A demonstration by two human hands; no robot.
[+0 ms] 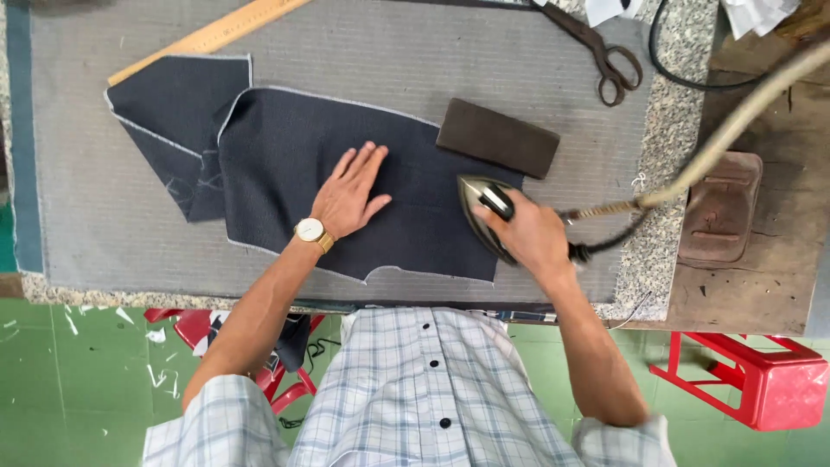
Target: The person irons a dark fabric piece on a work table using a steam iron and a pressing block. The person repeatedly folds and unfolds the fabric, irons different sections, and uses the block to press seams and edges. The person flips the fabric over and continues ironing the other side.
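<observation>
A grey-padded counter (104, 216) is set above green floor (52, 380). Dark fabric (285, 164) at centre is pressed flat by the released left hand (348, 192); at three o'clock, the iron (484, 207) is grasped by the right hand (529, 235).

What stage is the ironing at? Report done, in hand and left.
Done: the dark fabric piece lies spread flat on the grey pad.
In hand: the left hand presses it down; the right hand holds the iron on its right edge.
Left: the overlapped piece at the left, no iron on it.
</observation>
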